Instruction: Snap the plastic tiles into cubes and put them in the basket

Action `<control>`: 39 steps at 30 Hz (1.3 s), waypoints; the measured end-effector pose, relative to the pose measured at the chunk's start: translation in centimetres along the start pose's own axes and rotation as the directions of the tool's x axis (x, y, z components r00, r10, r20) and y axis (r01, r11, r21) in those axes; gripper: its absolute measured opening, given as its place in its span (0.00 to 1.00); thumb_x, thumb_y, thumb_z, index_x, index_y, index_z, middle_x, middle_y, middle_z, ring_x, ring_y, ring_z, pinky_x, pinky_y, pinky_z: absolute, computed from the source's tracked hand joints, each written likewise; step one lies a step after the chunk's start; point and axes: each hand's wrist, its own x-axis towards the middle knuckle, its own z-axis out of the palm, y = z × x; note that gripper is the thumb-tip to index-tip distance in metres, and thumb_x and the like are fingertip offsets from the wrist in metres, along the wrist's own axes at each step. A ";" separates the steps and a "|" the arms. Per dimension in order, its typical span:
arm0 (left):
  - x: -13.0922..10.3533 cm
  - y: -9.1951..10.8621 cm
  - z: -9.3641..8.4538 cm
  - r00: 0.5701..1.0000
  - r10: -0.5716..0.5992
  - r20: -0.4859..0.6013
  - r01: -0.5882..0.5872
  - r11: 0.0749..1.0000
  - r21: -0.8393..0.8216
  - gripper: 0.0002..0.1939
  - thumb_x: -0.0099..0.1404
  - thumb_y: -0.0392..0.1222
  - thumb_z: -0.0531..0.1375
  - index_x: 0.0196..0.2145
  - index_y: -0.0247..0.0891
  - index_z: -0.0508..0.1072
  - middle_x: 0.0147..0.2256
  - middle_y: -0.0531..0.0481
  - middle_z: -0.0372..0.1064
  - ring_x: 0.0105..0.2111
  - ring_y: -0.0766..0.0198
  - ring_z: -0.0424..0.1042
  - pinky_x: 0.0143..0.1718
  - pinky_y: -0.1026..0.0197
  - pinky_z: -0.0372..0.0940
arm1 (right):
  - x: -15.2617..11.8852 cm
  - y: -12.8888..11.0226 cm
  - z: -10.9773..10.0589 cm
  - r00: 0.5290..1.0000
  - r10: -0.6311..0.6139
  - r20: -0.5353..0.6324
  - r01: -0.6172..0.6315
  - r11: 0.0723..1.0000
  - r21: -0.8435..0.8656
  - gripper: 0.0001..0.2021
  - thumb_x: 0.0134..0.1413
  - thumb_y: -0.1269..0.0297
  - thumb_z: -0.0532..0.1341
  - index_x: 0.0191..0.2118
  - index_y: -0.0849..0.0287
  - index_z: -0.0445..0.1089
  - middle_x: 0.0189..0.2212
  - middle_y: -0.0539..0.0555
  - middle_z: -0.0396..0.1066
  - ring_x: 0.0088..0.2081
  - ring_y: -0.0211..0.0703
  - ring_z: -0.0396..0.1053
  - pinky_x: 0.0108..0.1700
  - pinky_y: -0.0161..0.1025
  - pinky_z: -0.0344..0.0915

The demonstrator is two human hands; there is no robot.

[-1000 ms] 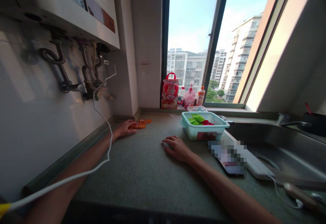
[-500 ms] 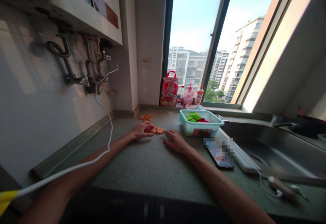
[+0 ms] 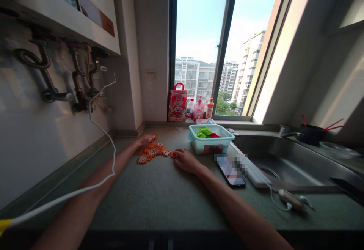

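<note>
Flat orange plastic pieces with notched edges and white grid patches (image 3: 152, 151) lie in a loose, overlapping cluster on the counter. My left hand (image 3: 145, 140) rests at the far left edge of this cluster, fingers stretched over an orange piece at the back; its fingertips are partly blurred. To the right of the cluster, my right hand (image 3: 186, 160) lies low on the counter with its fingers loosely bent and apart. Its fingertips are at the rightmost orange piece, and whether they touch it I cannot tell.
A light-blue tub (image 3: 210, 143) holding green and red pieces stands right of my hands. Nearby are a phone (image 3: 231, 172), a white power strip (image 3: 254, 172) and the sink (image 3: 284, 162). A white cable (image 3: 113, 155) hangs across my left arm. Bottles (image 3: 199, 109) stand by the window.
The view has turned rightward. My left hand has moved off the near orange pieces towards the back, uncovering more of them. My right hand stays beside the cluster.
</note>
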 end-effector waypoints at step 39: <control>-11.9 -6.7 -2.2 0.906 -0.330 -0.266 0.368 0.924 0.108 0.16 0.62 0.49 0.61 0.40 0.36 0.82 0.34 0.43 0.80 0.38 0.52 0.77 0.45 0.55 0.68 | -1.6 -3.2 -3.0 0.991 0.023 0.135 -0.064 0.950 0.305 0.25 0.50 0.47 0.73 0.49 0.55 0.73 0.45 0.54 0.79 0.45 0.48 0.76 0.49 0.42 0.70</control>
